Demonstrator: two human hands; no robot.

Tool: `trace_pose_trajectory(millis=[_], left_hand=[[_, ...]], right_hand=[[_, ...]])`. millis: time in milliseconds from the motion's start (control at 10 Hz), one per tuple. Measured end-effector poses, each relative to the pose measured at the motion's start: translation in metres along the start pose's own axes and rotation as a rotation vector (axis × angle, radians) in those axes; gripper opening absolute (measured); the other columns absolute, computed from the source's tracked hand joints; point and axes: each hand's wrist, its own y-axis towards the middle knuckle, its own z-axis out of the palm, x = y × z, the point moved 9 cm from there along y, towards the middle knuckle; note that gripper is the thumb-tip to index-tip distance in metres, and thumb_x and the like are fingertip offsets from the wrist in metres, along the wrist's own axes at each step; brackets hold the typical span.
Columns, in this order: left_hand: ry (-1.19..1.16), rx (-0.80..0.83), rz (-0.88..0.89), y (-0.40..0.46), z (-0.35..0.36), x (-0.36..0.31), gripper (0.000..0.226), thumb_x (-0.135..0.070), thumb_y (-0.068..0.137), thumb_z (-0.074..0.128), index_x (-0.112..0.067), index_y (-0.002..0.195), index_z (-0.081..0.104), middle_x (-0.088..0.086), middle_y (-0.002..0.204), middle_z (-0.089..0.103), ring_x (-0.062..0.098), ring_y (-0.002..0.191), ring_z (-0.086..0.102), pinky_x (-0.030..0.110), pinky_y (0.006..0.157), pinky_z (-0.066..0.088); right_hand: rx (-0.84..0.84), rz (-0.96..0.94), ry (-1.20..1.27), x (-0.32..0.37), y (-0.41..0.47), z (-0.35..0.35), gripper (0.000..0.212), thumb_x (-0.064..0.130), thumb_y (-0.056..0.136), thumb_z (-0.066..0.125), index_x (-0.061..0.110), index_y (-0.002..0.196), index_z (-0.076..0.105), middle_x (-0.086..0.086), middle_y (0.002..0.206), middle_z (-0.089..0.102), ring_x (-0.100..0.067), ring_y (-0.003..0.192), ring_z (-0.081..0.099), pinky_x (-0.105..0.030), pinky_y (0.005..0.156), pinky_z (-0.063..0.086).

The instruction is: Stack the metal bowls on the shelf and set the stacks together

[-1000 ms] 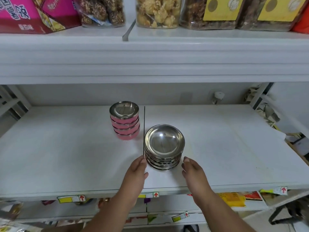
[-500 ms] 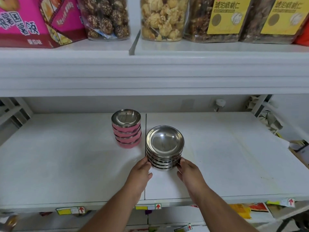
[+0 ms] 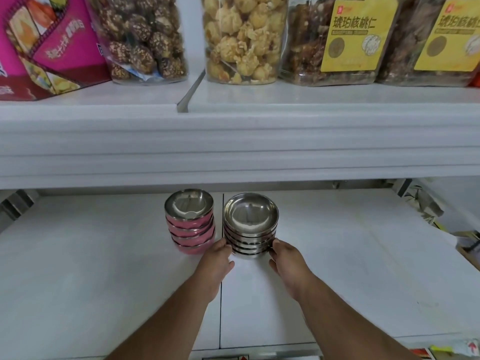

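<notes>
Two stacks of metal bowls stand side by side on the white shelf (image 3: pixel 337 268). The left stack (image 3: pixel 191 224) has pink outer walls and a shiny inside. The right stack (image 3: pixel 250 224) is plain steel, several bowls high. Only a narrow gap separates them. My left hand (image 3: pixel 217 263) presses its fingertips against the lower left side of the steel stack. On the stack's lower right side rest the fingertips of my right hand (image 3: pixel 284 258). Both hands clasp that stack near its base.
A thick white upper shelf (image 3: pixel 233 141) overhangs the bowls closely. It carries a pink box (image 3: pixel 44 45) and clear jars of snacks (image 3: pixel 244 40). A seam (image 3: pixel 222 294) splits the lower shelf under my left hand. Clutter (image 3: pixel 462 237) lies at the far right.
Both hands closed on the steel stack and slid it back and left, until it stands beside the pink stack. The camera moved closer and tilted up.
</notes>
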Motion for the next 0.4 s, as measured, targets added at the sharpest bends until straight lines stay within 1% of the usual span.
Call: trace_pose_trajectory(millis=[100,200,300,400], left_hand=[[0.029,-0.007,0.016,0.012,0.002,-0.007,0.032,0.002,0.097,0.043,-0.020,0.095,0.065,0.009,0.120,0.061,0.013,0.101,0.048,0.031,0.093,0.043],[0.015,-0.029,0.004,0.021,-0.002,-0.005,0.031,0.003,0.097,0.044,-0.022,0.095,0.061,-0.001,0.112,0.057,0.012,0.099,0.046,0.030,0.092,0.043],[-0.016,-0.023,-0.006,0.027,-0.005,-0.002,0.027,0.005,0.095,0.044,-0.017,0.101,0.058,0.006,0.101,0.051,0.017,0.091,0.041,0.023,0.076,0.040],[-0.010,-0.042,-0.040,0.025,-0.006,0.004,0.021,0.000,0.096,0.046,-0.013,0.104,0.060,0.008,0.091,0.057,0.018,0.079,0.051,0.026,0.070,0.040]], right_hand=[[0.004,0.011,-0.003,0.006,0.014,0.002,0.048,0.030,0.091,0.041,-0.003,0.124,0.053,-0.026,0.140,0.051,-0.043,0.135,0.043,-0.064,0.113,0.036],[0.019,0.033,0.011,0.007,0.020,0.004,0.048,0.033,0.092,0.041,-0.004,0.120,0.055,-0.026,0.139,0.053,-0.043,0.135,0.045,-0.062,0.114,0.037],[0.027,0.033,0.014,0.007,0.025,0.002,0.041,0.033,0.097,0.041,0.003,0.105,0.068,-0.025,0.127,0.067,-0.042,0.127,0.059,-0.055,0.115,0.042],[0.013,0.010,-0.015,0.007,0.024,-0.003,0.033,0.028,0.103,0.041,0.025,0.077,0.060,0.004,0.086,0.058,-0.017,0.086,0.056,-0.035,0.102,0.047]])
